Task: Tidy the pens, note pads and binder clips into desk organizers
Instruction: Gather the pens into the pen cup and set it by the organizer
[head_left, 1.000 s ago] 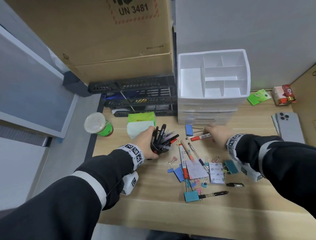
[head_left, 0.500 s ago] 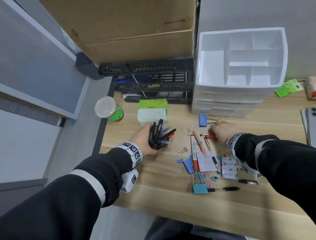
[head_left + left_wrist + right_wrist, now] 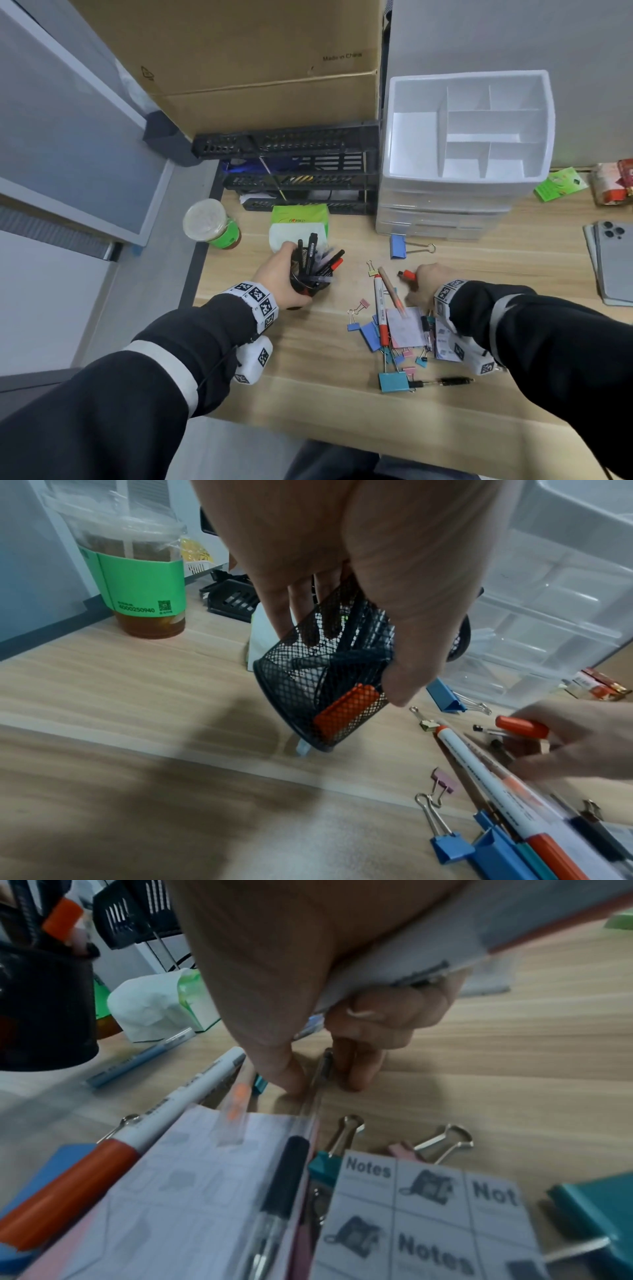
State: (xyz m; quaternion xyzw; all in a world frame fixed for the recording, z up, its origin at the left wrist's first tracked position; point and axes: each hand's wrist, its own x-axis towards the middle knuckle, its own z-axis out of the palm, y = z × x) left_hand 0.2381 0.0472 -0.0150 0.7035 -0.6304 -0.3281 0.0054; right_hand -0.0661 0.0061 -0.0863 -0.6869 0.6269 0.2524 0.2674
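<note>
My left hand (image 3: 291,274) grips a black mesh pen cup (image 3: 310,277), tilted to the right and holding several pens. In the left wrist view the thumb and fingers wrap the pen cup (image 3: 308,685). My right hand (image 3: 423,284) holds a red-capped marker (image 3: 407,274) in its palm. In the right wrist view my right hand (image 3: 322,1081) also has thumb and fingertips down on either side of a clear pen (image 3: 320,1074) on the desk. Loose pens, note pads (image 3: 406,327) and binder clips (image 3: 394,382) lie in a pile below that hand.
A white compartment organizer (image 3: 469,82) sits on clear drawers at the back right. A black tray rack (image 3: 291,144), a tissue pack (image 3: 298,222) and a lidded drink cup (image 3: 210,222) stand behind the pen cup. A phone (image 3: 613,260) lies far right. A blue binder clip (image 3: 397,246) rests by the drawers.
My right hand has drawn back from the blue clip toward the pile, still holding the red-capped marker, and lowered its fingers onto a pen. My left hand keeps the cup.
</note>
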